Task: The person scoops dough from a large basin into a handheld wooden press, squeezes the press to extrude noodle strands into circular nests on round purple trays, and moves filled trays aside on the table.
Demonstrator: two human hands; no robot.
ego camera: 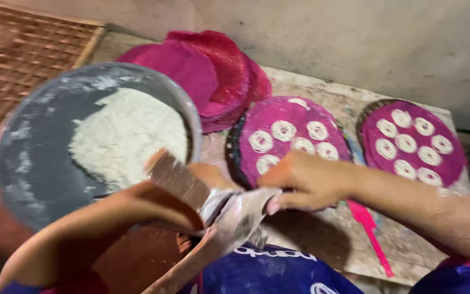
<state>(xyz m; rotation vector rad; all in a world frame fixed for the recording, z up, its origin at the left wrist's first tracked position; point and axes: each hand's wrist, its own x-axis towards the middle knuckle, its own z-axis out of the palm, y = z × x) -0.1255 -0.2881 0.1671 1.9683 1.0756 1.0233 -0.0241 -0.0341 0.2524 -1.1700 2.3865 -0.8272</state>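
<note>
My left hand [164,204] grips the wooden handles of a dough press [229,220], a flour-coated wooden tool held low in front of me. My right hand [300,182] clasps the press's white, dough-smeared barrel from the right. Just beyond my hands lies a round pink mat [278,149] bearing several white coils of pressed dough. A second pink mat [455,160] with several coils sits at the far right. A large grey metal bowl [33,169] at the left holds a mound of white dough [126,136].
A stack of bare pink mats [213,71] lies behind the bowl. A pink plastic spatula [373,234] rests on the worn wooden board [327,87]. A woven cane tray [17,49] leans at the top left. A plain wall rises behind.
</note>
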